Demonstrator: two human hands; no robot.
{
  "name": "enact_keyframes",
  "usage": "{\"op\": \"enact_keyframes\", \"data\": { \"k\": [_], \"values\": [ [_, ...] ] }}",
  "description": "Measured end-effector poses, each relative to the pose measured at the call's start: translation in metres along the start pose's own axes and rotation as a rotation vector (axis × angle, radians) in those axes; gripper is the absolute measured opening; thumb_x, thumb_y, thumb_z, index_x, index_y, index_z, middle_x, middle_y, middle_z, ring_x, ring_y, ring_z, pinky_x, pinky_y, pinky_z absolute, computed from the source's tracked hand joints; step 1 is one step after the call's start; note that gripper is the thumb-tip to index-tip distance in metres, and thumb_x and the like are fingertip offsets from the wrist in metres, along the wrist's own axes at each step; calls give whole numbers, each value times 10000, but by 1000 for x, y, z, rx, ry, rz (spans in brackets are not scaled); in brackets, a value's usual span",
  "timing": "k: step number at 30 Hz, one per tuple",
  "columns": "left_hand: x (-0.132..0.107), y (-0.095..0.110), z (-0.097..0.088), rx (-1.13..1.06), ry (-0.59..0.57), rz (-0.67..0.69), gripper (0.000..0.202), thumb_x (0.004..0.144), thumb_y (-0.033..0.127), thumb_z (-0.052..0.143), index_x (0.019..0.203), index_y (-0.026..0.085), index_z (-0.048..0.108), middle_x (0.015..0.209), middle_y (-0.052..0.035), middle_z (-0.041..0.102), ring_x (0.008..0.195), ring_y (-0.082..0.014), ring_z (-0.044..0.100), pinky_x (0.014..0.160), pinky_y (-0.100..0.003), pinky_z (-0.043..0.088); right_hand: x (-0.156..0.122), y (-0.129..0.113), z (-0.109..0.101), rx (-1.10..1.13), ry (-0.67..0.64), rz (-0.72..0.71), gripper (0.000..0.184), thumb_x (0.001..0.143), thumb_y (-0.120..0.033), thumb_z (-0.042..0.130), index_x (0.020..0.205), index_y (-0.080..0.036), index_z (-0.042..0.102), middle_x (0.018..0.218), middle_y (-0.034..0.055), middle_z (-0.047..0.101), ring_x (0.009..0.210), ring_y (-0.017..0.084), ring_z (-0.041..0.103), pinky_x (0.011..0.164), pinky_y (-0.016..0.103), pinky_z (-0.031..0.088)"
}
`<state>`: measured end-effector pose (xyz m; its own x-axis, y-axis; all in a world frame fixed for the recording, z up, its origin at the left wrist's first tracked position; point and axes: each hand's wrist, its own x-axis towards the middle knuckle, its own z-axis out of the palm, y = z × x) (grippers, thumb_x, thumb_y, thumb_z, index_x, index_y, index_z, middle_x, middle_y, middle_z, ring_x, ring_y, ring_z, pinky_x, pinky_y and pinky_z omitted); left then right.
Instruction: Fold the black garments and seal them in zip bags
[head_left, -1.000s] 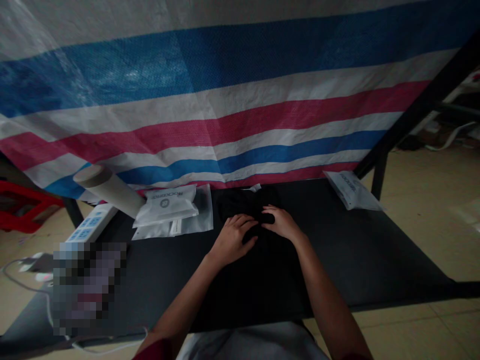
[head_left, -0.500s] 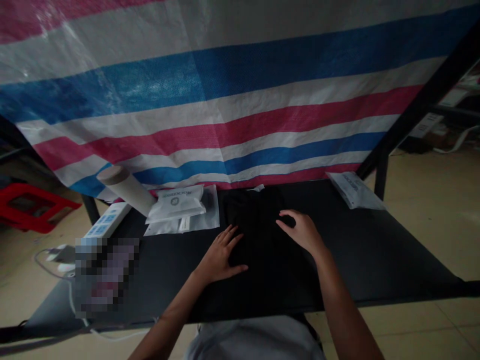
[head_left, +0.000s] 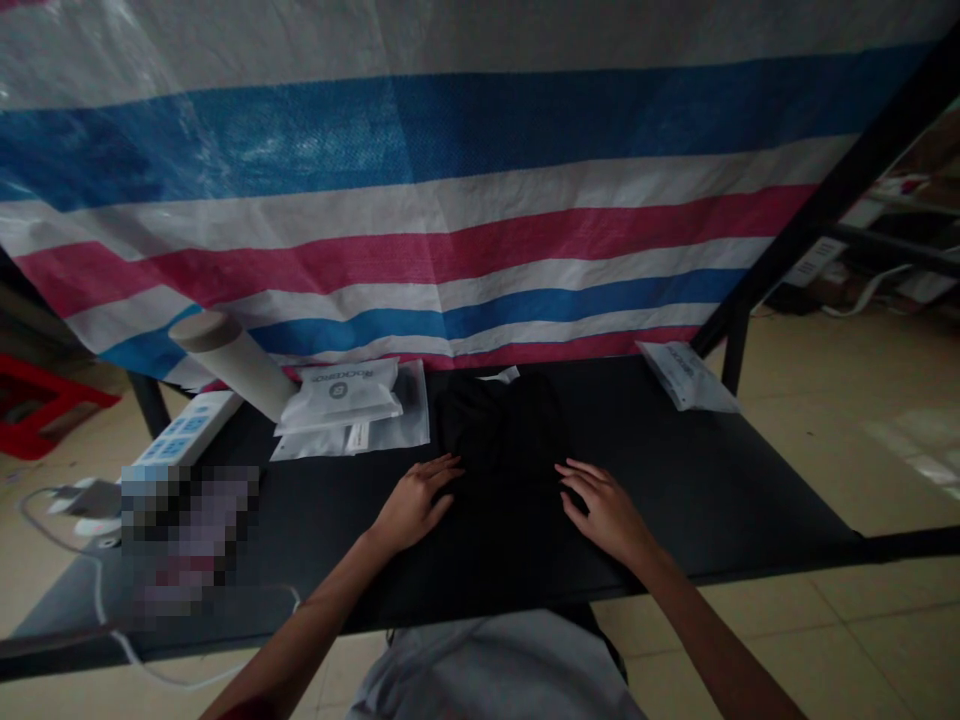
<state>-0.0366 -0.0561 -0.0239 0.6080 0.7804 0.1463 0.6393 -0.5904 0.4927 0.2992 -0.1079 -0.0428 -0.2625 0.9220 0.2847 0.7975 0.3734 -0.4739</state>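
on table (head_left: 720, 480): cloth (head_left: 499, 450) centre | pouches (head_left: 345, 395) left | pouch (head_left: 686, 377) right | tube (head_left: 232, 365) further left

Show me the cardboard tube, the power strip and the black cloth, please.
Cardboard tube (head_left: 234, 365): head view, on its side wall.
Power strip (head_left: 184, 430): head view, on its top face.
Black cloth (head_left: 502, 430): head view, on its middle.

Item: black cloth garment (head_left: 499, 470) — folded roughly into a long shape
Detail: seams and edges hard to make out — too dark
Place: lying flat, mid-edge on the black tabletop (head_left: 712, 480)
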Motion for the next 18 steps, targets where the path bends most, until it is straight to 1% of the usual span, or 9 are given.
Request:
{"op": "enact_keyframes", "data": {
  "k": [2, 3, 5, 7, 10, 12, 14, 16, 18],
  "values": [
    [4, 2, -3, -37, 76, -90, 278, 917, 280, 474, 1133, 219, 637, 1116, -82, 697, 1064, -249, 645, 935, -411, 498, 6, 1, -1, 25, 36, 31, 251, 883, -253, 510, 1070, -242, 676, 1118, 87, 703, 1107, 257, 626, 972, 430, 490],
    [7, 2, -4, -64, 118, -145, 261, 937, 319, 453, 1084, 212, 641, 995, -70, 714, 946, -234, 672, 857, -376, 514, 11, 2, -2, 43, 51, 58, 249, 894, -277, 497, 1067, -234, 671, 1062, 90, 716, 1032, 253, 656, 926, 408, 510],
    [19, 2, -7, -127, 201, -235, 287, 961, 386, 417, 1007, 200, 631, 810, -37, 686, 755, -199, 665, 712, -310, 501, 25, 4, -5, 87, 70, 120, 254, 912, -324, 474, 1055, -225, 659, 950, 78, 731, 863, 236, 694, 808, 359, 535],
    [34, -2, -10, -159, 265, -287, 311, 966, 419, 401, 987, 192, 612, 716, -13, 638, 636, -175, 628, 614, -275, 459, 46, 7, -7, 135, 101, 170, 257, 917, -353, 466, 1042, -224, 650, 910, 60, 735, 778, 219, 700, 727, 320, 529],
    [60, -13, -13, -43, 288, -355, 278, 945, 413, 434, 995, 196, 601, 660, -3, 595, 549, -173, 576, 556, -276, 416, 80, 16, -6, 148, 156, 242, 232, 890, -364, 512, 1022, -227, 644, 948, 56, 735, 862, 225, 703, 732, 302, 517],
    [74, -21, -15, 92, 253, -359, 202, 903, 358, 501, 984, 205, 604, 730, -27, 618, 616, -199, 599, 598, -299, 441, 100, 22, -5, 62, 76, 303, 219, 847, -376, 580, 996, -233, 653, 916, 54, 735, 865, 243, 703, 719, 314, 514],
    [83, -28, -14, 206, 239, -310, 199, 832, 292, 576, 1010, 206, 602, 903, -72, 637, 802, -250, 628, 723, -348, 484, 114, 28, -6, -68, -48, 343, 231, 802, -407, 643, 961, -241, 668, 851, 48, 728, 813, 258, 701, 687, 330, 509],
    [89, -32, -12, 264, 261, -250, 361, 771, 246, 623, 1124, 196, 571, 1098, -109, 602, 1010, -293, 589, 891, -407, 471, 123, 33, -7, -169, -89, 357, 272, 768, -427, 681, 971, -246, 669, 832, 46, 716, 790, 258, 693, 675, 336, 505],
    [91, -36, -8, 266, 286, -224, 554, 745, 234, 636, 1274, 176, 481, 1239, -136, 543, 1151, -316, 521, 1006, -452, 417, 129, 38, -7, -211, -41, 360, 388, 724, -411, 726, 1065, -245, 643, 911, 60, 704, 838, 256, 683, 695, 336, 508]
  ]
}}
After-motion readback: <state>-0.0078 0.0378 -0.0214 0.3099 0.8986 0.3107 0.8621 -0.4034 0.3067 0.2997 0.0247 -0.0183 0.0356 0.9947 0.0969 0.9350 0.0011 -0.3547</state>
